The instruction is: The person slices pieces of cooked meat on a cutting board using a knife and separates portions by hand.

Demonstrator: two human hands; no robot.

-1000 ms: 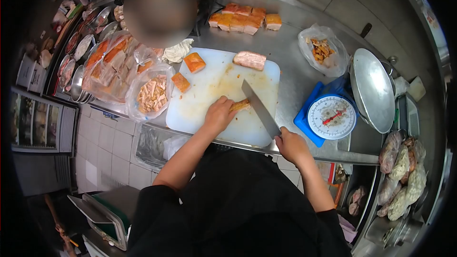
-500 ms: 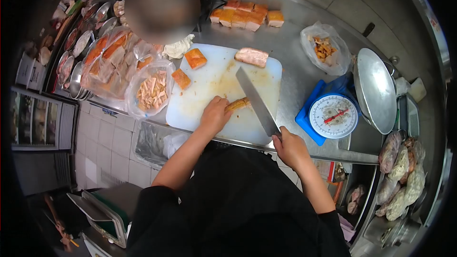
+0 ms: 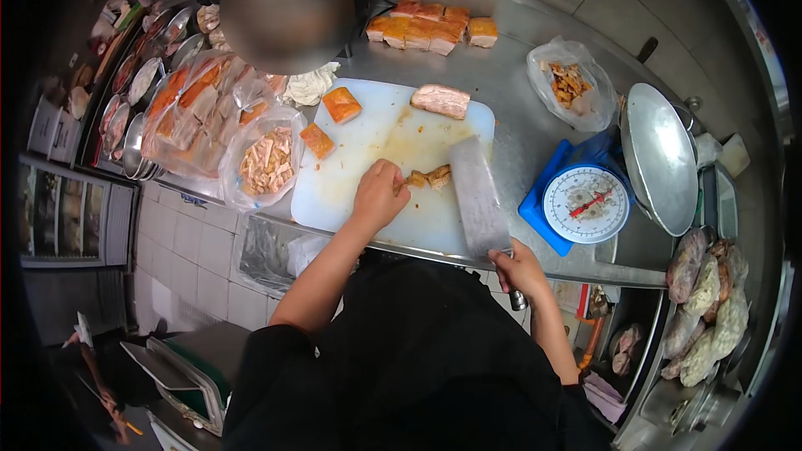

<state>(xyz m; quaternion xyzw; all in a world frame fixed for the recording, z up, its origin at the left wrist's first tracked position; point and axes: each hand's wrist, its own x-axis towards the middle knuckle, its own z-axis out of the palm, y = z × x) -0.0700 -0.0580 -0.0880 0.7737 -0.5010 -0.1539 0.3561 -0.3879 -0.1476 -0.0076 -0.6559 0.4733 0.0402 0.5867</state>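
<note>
On the white cutting board (image 3: 334, 192), my left hand (image 3: 382, 194) is closed, its fingertips curled around the near end of a brown strip of roast pork. Cut pieces of roast pork (image 3: 437, 176) lie just to the right of those fingers. My right hand (image 3: 520, 271) grips a cleaver (image 3: 479, 196) by its handle; the broad blade is turned to show its flat side, right of the cut pieces. Two squares of crisp-skinned pork (image 3: 342, 105) lie at the board's left, and a pale pork slab (image 3: 441, 101) at its far edge.
Behind the board sits a row of roast pork blocks (image 3: 430, 31). Bags of cut meat (image 3: 267, 163) and pork pieces (image 3: 188, 108) are on the left. To the right are a bag of scraps (image 3: 576, 88), a blue scale (image 3: 585, 205) and a metal pan (image 3: 660, 159).
The cleaver has moved right and down, its blade rolling from edge-on to flat. The strip near my left hand now shows as separate pieces, and that hand has shifted slightly.
</note>
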